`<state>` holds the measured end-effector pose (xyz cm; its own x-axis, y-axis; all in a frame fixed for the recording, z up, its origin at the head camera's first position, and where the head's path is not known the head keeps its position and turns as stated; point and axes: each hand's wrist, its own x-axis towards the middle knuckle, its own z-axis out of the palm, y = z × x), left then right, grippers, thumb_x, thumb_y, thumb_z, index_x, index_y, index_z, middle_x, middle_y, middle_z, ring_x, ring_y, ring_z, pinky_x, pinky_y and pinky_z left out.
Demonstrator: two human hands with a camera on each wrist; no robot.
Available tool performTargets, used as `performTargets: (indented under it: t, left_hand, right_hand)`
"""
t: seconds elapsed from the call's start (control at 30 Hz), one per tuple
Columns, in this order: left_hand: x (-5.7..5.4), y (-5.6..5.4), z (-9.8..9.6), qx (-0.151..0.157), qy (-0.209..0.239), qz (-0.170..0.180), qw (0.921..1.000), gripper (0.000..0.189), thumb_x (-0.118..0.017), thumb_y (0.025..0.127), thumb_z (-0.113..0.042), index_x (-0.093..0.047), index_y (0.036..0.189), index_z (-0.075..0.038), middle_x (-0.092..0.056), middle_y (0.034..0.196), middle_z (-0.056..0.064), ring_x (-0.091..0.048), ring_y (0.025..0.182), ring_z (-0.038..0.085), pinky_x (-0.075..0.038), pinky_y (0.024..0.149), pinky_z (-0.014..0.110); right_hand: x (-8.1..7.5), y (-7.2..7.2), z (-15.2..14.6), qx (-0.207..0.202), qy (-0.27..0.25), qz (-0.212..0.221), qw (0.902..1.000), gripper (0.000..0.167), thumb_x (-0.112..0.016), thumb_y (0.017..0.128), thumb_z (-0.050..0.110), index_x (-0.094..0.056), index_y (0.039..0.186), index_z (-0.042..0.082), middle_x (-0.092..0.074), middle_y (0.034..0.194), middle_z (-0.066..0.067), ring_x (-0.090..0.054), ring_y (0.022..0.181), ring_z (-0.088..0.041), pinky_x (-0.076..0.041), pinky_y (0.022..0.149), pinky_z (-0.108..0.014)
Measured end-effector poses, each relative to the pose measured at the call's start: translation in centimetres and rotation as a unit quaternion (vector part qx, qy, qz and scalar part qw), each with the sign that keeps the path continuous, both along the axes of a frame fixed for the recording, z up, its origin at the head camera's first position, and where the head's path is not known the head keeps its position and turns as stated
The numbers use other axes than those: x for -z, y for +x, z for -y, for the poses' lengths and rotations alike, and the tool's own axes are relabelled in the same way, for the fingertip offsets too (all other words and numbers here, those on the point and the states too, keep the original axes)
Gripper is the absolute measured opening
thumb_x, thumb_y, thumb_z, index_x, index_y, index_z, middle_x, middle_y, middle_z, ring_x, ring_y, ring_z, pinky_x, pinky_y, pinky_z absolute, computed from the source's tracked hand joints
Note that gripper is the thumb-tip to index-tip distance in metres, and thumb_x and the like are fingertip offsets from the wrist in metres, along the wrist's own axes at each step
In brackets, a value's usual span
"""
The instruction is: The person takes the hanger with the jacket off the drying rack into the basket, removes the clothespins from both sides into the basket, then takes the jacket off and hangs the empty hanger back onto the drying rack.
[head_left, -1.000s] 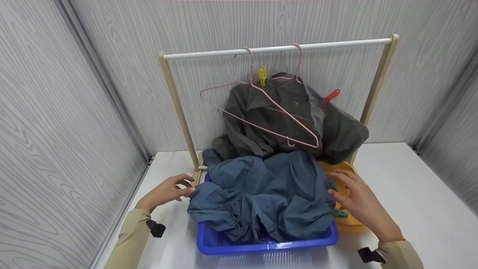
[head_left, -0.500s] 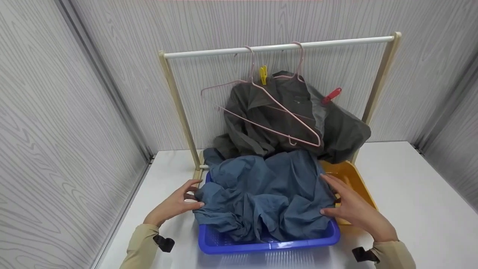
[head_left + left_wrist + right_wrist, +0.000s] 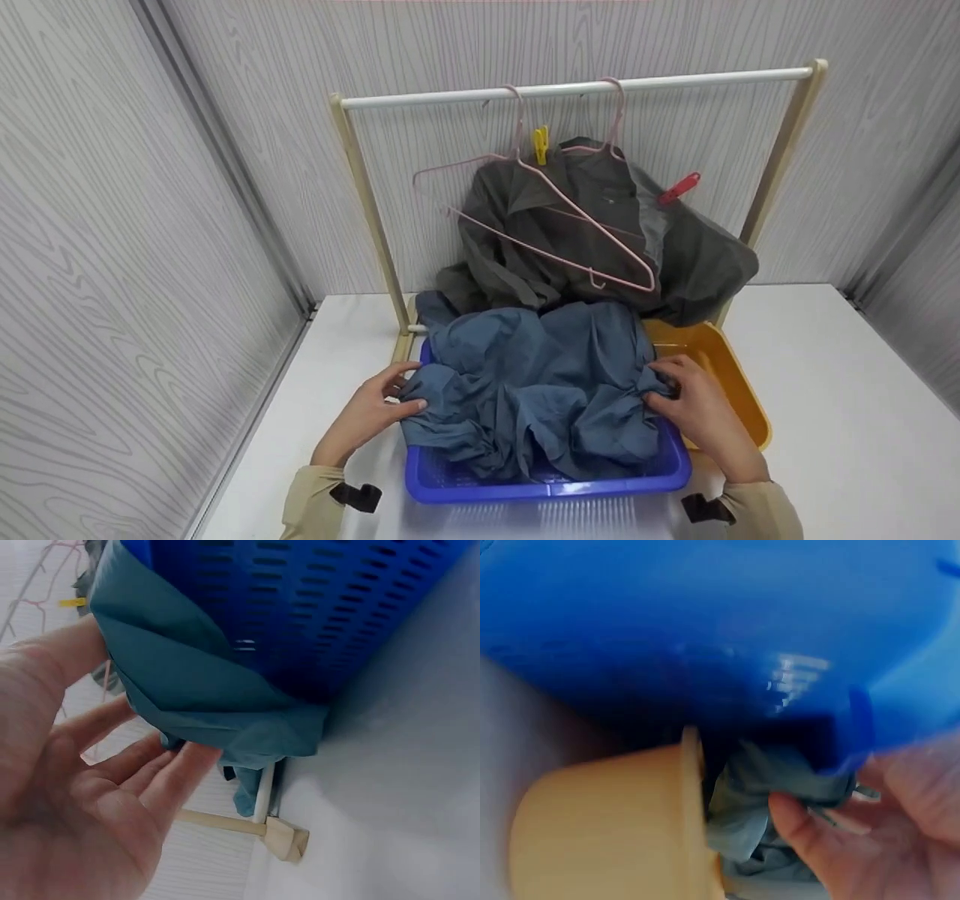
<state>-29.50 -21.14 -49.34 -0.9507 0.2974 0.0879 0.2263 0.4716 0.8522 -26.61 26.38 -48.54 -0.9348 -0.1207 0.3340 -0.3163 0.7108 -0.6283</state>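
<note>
A crumpled blue cloth garment (image 3: 510, 375) lies heaped in and over a blue slotted basket (image 3: 551, 491). At its left edge my left hand (image 3: 371, 416) holds a fold, thumb on top and fingers round the outside. In the left wrist view the garment's edge (image 3: 180, 667) hangs between that thumb and the fingers, down the basket's side. My right hand (image 3: 694, 405) pinches a gathered bunch at the right edge. The right wrist view shows this bunch (image 3: 754, 795) beside the basket, partly hidden and blurred.
Behind the basket stands a rack with a white bar (image 3: 712, 79). Two pink hangers hang on it, the front hanger (image 3: 630, 284) bare. A dark grey garment (image 3: 540, 210) hangs behind, with a yellow clip (image 3: 541, 145) and red clip (image 3: 679, 187). An orange-yellow basin (image 3: 739, 405) stands right.
Both hands have moved inward onto the garment's sides. My right hand has taken hold of its right edge and bunched it leftward, uncovering more of the basket and basin.
</note>
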Motion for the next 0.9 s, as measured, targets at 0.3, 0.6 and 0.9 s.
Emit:
performTargets:
  t: [0.3, 0.6, 0.9]
  left_hand:
    - [0.2, 0.8, -1.4, -0.033, 0.041, -0.008, 0.9986, 0.024, -0.072, 0.089, -0.011, -0.066, 0.112, -0.009, -0.059, 0.09, 0.006, -0.053, 0.071, 0.017, -0.045, 0.059, 0.028]
    - [-0.7, 0.5, -2.0, -0.056, 0.0, -0.051, 0.9971, 0.011, -0.067, 0.089, 0.001, -0.065, 0.092, -0.009, -0.057, 0.083, 0.003, -0.051, 0.07, 0.017, -0.043, 0.061, 0.031]
    - [-1.2, 0.6, -2.9, -0.106, -0.058, -0.137, 0.9832, 0.017, -0.066, 0.085, 0.007, -0.065, 0.088, -0.01, -0.061, 0.087, 0.004, -0.057, 0.077, 0.021, -0.048, 0.068, 0.038]
  right_hand:
    - [-0.4, 0.5, 0.6, 0.089, 0.008, -0.029, 0.9956, 0.017, -0.07, 0.086, 0.005, -0.072, 0.103, 0.002, -0.069, 0.1, -0.015, -0.062, 0.089, -0.033, -0.05, 0.083, -0.052]
    - [-0.6, 0.6, 0.8, 0.11, 0.007, -0.035, 0.9933, 0.015, -0.067, 0.087, 0.005, -0.072, 0.102, 0.006, -0.069, 0.094, -0.012, -0.061, 0.081, -0.03, -0.05, 0.073, -0.046]
    - [-0.8, 0.5, 0.8, 0.159, -0.059, -0.076, 0.9826, 0.014, -0.068, 0.088, 0.004, -0.072, 0.101, 0.002, -0.069, 0.089, -0.013, -0.06, 0.076, -0.025, -0.048, 0.067, -0.025]
